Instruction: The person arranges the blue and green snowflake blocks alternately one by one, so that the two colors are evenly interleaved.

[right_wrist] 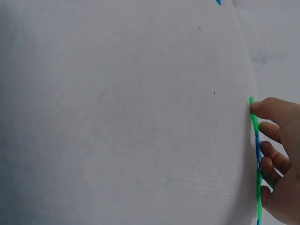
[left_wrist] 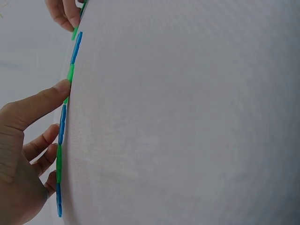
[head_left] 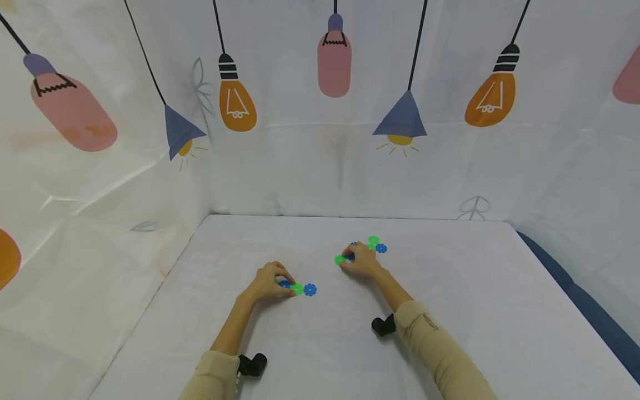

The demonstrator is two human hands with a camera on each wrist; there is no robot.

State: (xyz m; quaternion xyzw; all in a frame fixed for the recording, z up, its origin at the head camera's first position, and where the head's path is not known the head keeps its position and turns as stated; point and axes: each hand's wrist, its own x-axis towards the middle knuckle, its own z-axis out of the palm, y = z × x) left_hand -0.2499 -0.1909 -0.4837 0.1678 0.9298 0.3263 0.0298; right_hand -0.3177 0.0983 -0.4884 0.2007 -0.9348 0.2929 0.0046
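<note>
A row of flat blue and green notched discs point(head_left: 310, 289) lies on the white table, and my left hand point(head_left: 266, 282) holds it between thumb and fingertips. In the left wrist view the left thumb point(left_wrist: 44, 103) touches a green disc point(left_wrist: 70, 72), and the row alternates blue and green edge-on. Farther back and to the right, my right hand point(head_left: 361, 260) grips a second blue and green row at its green end disc point(head_left: 339, 260). The right wrist view has the right thumb point(right_wrist: 269, 108) against that green disc point(right_wrist: 254, 119); the palm side hides part of the row.
Beyond the right hand, another green disc point(head_left: 373, 240) and a blue disc point(head_left: 381, 248) lie together. A white sheet printed with lamps point(head_left: 400, 119) hangs behind the table point(head_left: 450, 289). Black wrist devices point(head_left: 253, 365) sit at both cuffs.
</note>
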